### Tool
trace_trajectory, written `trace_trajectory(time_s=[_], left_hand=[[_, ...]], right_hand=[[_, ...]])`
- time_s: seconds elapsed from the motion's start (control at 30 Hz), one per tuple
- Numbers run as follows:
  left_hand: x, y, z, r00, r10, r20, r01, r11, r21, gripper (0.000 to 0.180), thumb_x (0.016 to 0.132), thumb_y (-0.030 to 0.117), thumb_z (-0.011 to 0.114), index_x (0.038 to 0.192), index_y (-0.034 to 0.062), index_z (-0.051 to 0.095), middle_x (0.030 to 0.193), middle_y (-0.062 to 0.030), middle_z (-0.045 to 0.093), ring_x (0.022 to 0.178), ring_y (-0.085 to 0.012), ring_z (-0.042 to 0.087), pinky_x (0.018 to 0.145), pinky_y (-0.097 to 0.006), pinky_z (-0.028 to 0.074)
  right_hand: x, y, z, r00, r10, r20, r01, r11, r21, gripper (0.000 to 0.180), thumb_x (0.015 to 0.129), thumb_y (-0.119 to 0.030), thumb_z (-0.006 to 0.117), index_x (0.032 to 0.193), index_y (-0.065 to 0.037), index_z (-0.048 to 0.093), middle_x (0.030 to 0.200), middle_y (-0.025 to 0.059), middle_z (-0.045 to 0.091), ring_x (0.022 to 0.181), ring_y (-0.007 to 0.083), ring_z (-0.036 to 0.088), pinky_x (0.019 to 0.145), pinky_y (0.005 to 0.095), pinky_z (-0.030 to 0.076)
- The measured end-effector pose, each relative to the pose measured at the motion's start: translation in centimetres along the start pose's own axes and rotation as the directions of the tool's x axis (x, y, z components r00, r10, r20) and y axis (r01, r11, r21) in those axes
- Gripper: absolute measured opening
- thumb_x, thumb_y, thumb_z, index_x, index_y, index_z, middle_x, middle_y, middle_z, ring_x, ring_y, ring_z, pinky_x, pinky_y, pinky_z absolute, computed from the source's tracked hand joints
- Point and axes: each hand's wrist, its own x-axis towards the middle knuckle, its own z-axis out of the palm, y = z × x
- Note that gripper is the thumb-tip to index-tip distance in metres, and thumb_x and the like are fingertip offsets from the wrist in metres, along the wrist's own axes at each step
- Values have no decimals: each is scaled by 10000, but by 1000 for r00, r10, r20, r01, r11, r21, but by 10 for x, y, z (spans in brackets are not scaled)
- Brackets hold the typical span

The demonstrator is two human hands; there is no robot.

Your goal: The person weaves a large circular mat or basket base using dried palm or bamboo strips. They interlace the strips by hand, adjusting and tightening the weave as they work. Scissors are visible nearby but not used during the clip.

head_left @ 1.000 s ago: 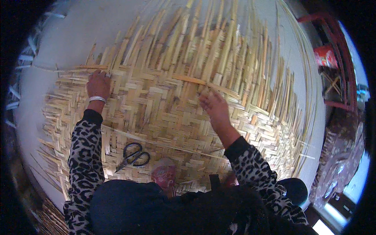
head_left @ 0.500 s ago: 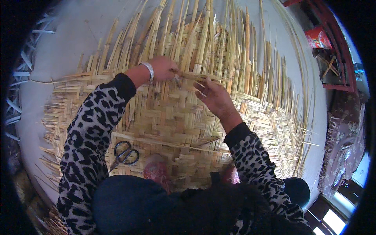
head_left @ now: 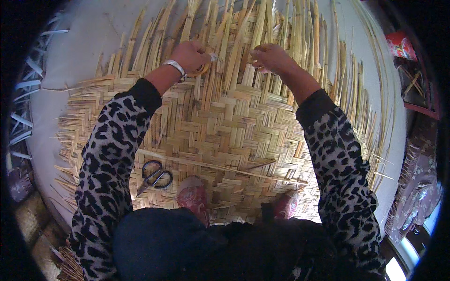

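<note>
A large mat (head_left: 262, 117) of flat, split-cane strips in a zigzag weave spreads beneath me. My left hand (head_left: 191, 57), with a silver bangle at the wrist, is closed on a cane strip (head_left: 189, 23) at the weave's far edge; part of the strip is hidden by the fingers. To its right, my right hand (head_left: 274, 58) has its thumb and fingers pinched together on an upright cane strip (head_left: 263, 28). Between the hands, several loose strip ends stand up from the woven part. Dark-handled scissors (head_left: 157, 175) lie on the mat near my left forearm.
My pink shoes (head_left: 193, 196) stand on the mat's near part. One long loose strip (head_left: 220, 166) lies across the weave in front of them. White metal bars (head_left: 28, 107) are at the left edge. A red container (head_left: 401, 46) and a fringed patterned cloth (head_left: 415, 175) are at the right.
The hands have moved apart and farther out, the right one up and to the right. The cane strip that lay crosswise between them is no longer stretched there.
</note>
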Motion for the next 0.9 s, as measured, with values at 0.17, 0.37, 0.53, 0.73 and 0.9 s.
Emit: trace_trajectory(time_s=[0.17, 0.37, 0.53, 0.73, 0.9], left_hand=[[6, 2, 6, 999, 27, -46, -22, 993, 114, 319, 788, 334, 687, 818, 19, 654, 629, -102, 642, 531, -193, 626, 546, -343, 511], [16, 3, 8, 981, -101, 164, 106, 994, -26, 317, 840, 320, 657, 833, 4, 634, 598, -77, 605, 493, -152, 588, 490, -319, 479], [9, -5, 16, 992, -39, 123, 64, 976, -207, 304, 864, 308, 654, 797, 17, 604, 599, -43, 560, 501, -112, 539, 482, -305, 451], [7, -13, 22, 985, 26, 172, 60, 879, -473, 276, 846, 255, 638, 802, -6, 559, 594, -27, 513, 509, -131, 493, 469, -315, 414], [6, -16, 20, 991, 79, 110, -28, 912, -409, 295, 853, 267, 635, 773, 0, 539, 602, -25, 510, 535, -114, 481, 475, -310, 402]], right_hand=[[18, 9, 6, 989, 100, -109, -115, 983, -140, 337, 865, -290, 637, 864, 47, 660, 789, 122, 689, 649, 218, 685, 558, 320, 554], [6, 17, 2, 985, 111, -132, -61, 941, 333, 269, 834, -182, 703, 996, 5, 596, 795, 71, 652, 688, 152, 652, 584, 257, 519], [-3, 5, -1, 995, 12, -99, 38, 875, 482, 277, 832, -195, 699, 995, -8, 575, 846, 59, 608, 725, 129, 602, 611, 271, 520], [0, 3, -11, 997, 34, 74, -67, 865, 498, 233, 875, -149, 630, 1042, -6, 553, 882, 51, 578, 797, 148, 608, 748, 304, 563], [-5, 11, -16, 960, 16, 279, -158, 854, 496, 245, 893, -110, 606, 1087, 25, 542, 939, 67, 585, 843, 173, 621, 820, 326, 583]])
